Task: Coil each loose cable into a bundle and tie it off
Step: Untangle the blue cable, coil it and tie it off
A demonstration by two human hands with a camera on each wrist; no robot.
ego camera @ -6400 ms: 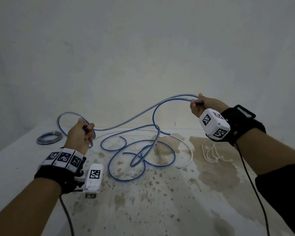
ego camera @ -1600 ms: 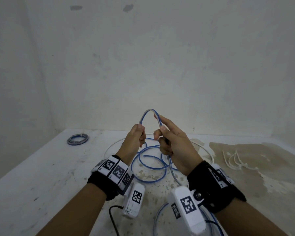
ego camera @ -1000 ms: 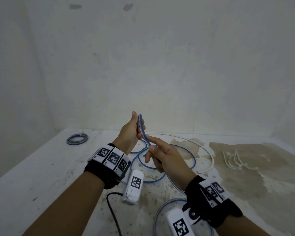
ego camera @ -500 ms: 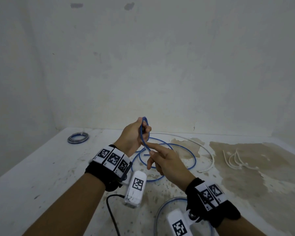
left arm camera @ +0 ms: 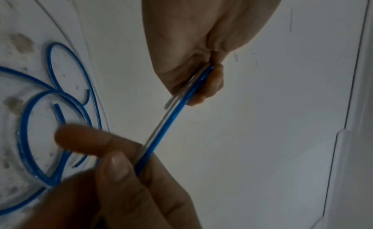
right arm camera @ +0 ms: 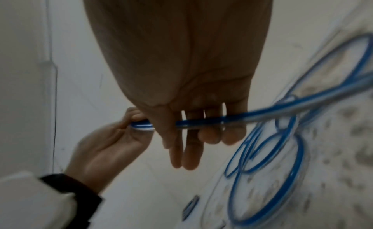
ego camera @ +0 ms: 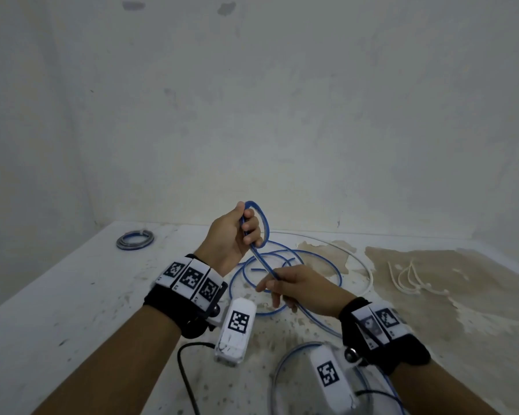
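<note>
A blue cable lies in loose loops on the stained white table. My left hand is raised above it and grips a small folded loop of the cable, whose two strands run side by side. Below it and nearer to me, my right hand holds those doubled strands. There the thumb presses them against the fingers. The ring and little fingers curl round the cable, while the index and middle fingers point straight. The rest trails past my right wrist.
A tied blue-and-grey coil lies at the far left of the table. A white cable curves behind the blue loops. Several white zip ties lie to the right on a brown stain. Walls close the table in behind and at the left.
My hands came together from wide apart and folded the cable into a loop. In the last half second my right hand slid down the doubled strands, away from the left.
</note>
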